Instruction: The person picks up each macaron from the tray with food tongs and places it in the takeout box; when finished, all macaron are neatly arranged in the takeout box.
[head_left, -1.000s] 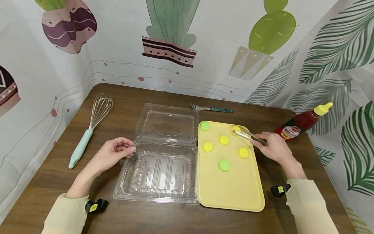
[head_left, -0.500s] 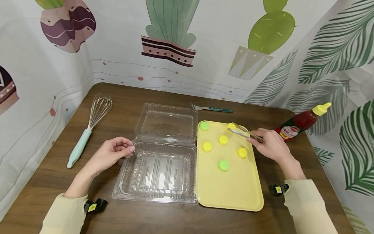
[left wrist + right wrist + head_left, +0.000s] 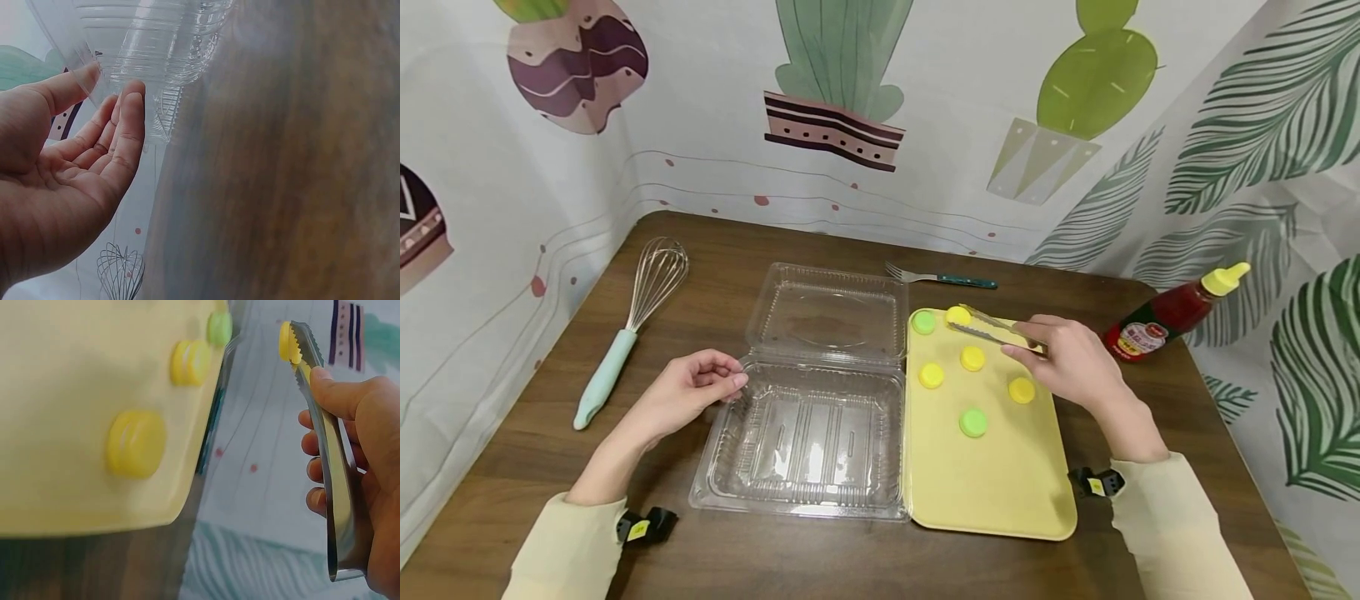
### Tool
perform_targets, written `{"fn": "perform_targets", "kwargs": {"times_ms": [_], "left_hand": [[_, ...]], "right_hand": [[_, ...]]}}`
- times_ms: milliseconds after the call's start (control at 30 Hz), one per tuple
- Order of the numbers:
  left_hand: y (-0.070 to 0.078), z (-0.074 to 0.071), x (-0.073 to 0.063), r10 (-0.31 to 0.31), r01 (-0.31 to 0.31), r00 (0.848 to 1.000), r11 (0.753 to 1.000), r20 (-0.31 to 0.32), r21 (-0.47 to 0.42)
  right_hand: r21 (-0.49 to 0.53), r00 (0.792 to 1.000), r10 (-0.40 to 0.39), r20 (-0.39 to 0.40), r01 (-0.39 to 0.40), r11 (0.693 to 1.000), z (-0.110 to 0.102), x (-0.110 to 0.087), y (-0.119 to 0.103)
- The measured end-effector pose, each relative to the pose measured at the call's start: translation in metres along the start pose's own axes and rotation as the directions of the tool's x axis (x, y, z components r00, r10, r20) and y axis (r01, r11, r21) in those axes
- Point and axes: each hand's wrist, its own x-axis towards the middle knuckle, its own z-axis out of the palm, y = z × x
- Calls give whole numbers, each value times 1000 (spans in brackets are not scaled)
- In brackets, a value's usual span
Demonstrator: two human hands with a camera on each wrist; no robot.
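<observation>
In the head view my right hand (image 3: 1071, 362) grips metal tongs (image 3: 334, 469). Their serrated tips pinch a yellow macaron (image 3: 288, 342), lifted above the far edge of the yellow tray (image 3: 992, 492). Several more macarons lie on the tray, among them a yellow one (image 3: 1022, 390) and a green one (image 3: 973, 422). My left hand (image 3: 696, 387) holds the left rim of a clear plastic container (image 3: 812, 442) near its hinge, thumb and fingers either side of the rim. The container lies with its lid (image 3: 831, 317) folded back, left of the tray.
A whisk (image 3: 625, 342) with a mint handle lies at the left. Behind the tray is a fork (image 3: 943, 277) with a green handle. A red sauce bottle (image 3: 1165, 321) with a yellow cap leans at the right, beyond my right hand. A patterned cloth hangs behind the table.
My right hand has moved left with the tongs, carrying the yellow macaron from the tray's far right corner toward the container. My left hand has stayed at the container's rim.
</observation>
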Motion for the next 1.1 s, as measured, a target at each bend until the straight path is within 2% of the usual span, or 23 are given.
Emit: {"fn": "perform_targets", "kwargs": {"times_ms": [200,533,900,1100], "left_hand": [[1,0,-1,-11,11,1000,1000,1,-5],[-2,0,1,0,0,1000,1000,-3,15],[-3,-1,2,10,-10,1000,1000,-1,11],[0,-1,0,6,-6,1000,1000,-1,3]], "right_hand": [[3,997,-72,-20,72,997,-3,14,-25],[7,983,-186,9,186,983,-3,38,-70],[43,955,-296,22,295,954,11,51,-105],[54,942,-326,76,323,945,23,56,-120]]}}
